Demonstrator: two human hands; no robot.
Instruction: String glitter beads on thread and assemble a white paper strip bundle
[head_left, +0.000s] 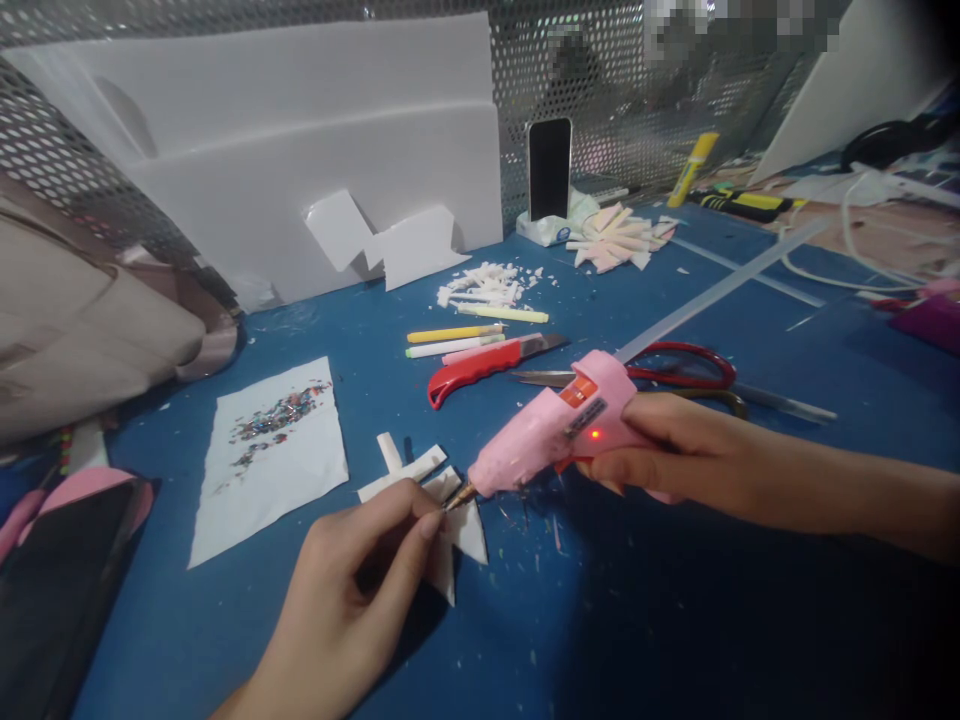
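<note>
My right hand is wrapped around the handle of a pink hot glue gun. Its small red light glows, and a long clear glue stick sticks out of the back. The metal nozzle points down to the left, right at the fingertips of my left hand. Thumb and forefinger there are pinched together; whatever lies between them is too small to make out. Just beyond and below those fingertips lie several white paper strips and pieces, partly hidden by the hand.
A white sheet carries tiny coloured bits at left. A red utility knife, pens, and red-handled scissors lie beyond the gun. Farther back are white scraps and an upright phone. Another phone lies at left.
</note>
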